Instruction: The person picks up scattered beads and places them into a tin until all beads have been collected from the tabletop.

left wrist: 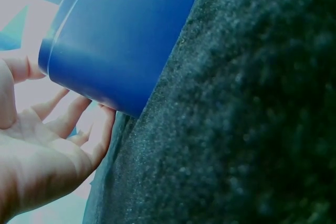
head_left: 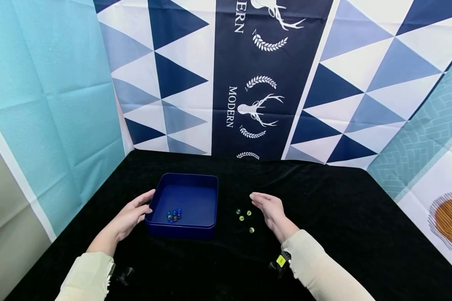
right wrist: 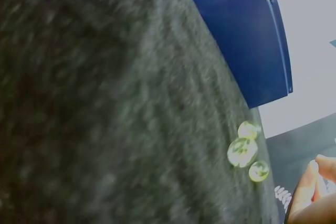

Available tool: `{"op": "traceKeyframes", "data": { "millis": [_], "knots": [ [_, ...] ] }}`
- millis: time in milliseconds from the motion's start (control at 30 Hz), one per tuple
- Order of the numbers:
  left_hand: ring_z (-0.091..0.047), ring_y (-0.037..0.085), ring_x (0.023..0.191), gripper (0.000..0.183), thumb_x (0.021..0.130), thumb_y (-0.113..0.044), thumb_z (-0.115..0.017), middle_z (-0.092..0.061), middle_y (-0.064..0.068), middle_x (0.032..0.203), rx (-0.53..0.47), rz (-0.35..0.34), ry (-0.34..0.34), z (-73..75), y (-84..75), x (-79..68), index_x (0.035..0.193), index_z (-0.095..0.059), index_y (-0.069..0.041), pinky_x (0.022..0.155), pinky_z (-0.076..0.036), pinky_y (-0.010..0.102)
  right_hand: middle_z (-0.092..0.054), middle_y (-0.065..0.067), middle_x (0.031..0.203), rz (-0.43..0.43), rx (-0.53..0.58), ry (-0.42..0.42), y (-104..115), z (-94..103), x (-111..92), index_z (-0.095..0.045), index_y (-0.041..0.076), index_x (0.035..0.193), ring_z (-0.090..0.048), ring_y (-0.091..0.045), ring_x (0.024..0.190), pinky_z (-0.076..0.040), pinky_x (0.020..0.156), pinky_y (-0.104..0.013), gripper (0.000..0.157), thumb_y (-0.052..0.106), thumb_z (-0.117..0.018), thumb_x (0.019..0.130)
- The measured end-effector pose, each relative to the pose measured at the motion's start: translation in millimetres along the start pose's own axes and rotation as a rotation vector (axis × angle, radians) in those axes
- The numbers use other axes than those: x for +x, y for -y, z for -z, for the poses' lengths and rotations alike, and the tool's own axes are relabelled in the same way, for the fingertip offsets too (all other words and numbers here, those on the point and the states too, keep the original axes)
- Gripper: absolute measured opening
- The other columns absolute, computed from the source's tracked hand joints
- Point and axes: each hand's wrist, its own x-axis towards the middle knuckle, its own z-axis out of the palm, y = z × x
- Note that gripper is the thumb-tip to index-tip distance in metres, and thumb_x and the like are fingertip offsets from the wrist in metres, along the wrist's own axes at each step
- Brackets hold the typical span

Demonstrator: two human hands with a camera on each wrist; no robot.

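Note:
A dark blue rectangular box (head_left: 190, 196) stands open-topped on the black cloth. Several blue and darker marbles (head_left: 175, 215) are clustered inside it, toward its near left corner. My left hand (head_left: 129, 213) touches the box's left side, thumb at the rim and fingers against the outer wall (left wrist: 118, 40). To the right of the box, several yellow-green marbles (head_left: 249, 213) lie loose on the cloth; some of them (right wrist: 242, 152) also show in the right wrist view. Just right of these marbles is my right hand (head_left: 273, 211), fingers together and loosely bent, holding nothing visible.
Black cloth (head_left: 324, 217) covers the table. A patterned curtain (head_left: 256, 83) hangs behind the far edge, with light blue fabric (head_left: 56, 92) on the left side. Dark wrist devices (head_left: 282, 261) sit at the cuffs.

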Motion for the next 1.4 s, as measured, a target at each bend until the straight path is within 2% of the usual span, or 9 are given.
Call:
{"op": "traceKeyframes", "data": {
  "millis": [300, 700, 1200, 1400],
  "knots": [
    [-0.027, 0.033, 0.130, 0.066, 0.089, -0.001, -0.043, -0.014, 0.022, 0.151, 0.005, -0.003, 0.000, 0.0, -0.3, 1.7, 0.149, -0.016, -0.005, 0.099, -0.033, 0.038, -0.067, -0.001, 0.085, 0.011, 0.000, 0.016, 5.7, -16.8, -0.4, -0.059, -0.015, 0.110, -0.064, -0.011, 0.081, -0.050, 0.077, -0.023, 0.031, -0.004, -0.066, 0.082],
    [-0.026, 0.033, 0.130, 0.065, 0.090, -0.001, -0.043, -0.014, 0.022, 0.151, -0.007, -0.004, -0.002, -0.3, 3.7, -0.6, 0.149, -0.016, -0.005, 0.092, -0.039, 0.027, -0.068, -0.005, 0.086, 0.030, 0.005, 0.036, 3.7, -41.5, -2.7, -0.063, -0.013, 0.104, -0.064, -0.011, 0.078, -0.049, 0.082, -0.030, 0.025, -0.004, -0.066, 0.081],
    [-0.027, 0.034, 0.129, 0.064, 0.090, 0.000, -0.042, -0.015, 0.023, 0.150, -0.005, -0.017, 0.010, 0.9, 0.5, 2.2, 0.149, -0.016, -0.003, 0.087, -0.041, 0.022, -0.068, -0.010, 0.090, 0.049, 0.031, 0.075, 6.1, -71.2, -9.6, -0.064, -0.014, 0.103, -0.065, -0.019, 0.085, -0.050, 0.081, -0.031, 0.024, -0.004, -0.067, 0.081],
    [-0.028, 0.034, 0.128, 0.064, 0.090, 0.000, -0.043, -0.016, 0.023, 0.150, -0.007, -0.021, 0.009, 0.8, 0.5, 1.9, 0.148, -0.016, -0.003, 0.087, -0.041, 0.023, -0.068, -0.009, 0.089, 0.061, 0.042, 0.108, 4.9, -82.6, -12.0, -0.063, -0.015, 0.104, -0.064, -0.012, 0.076, -0.051, 0.078, -0.028, 0.026, -0.004, -0.067, 0.081]
  ]
}}
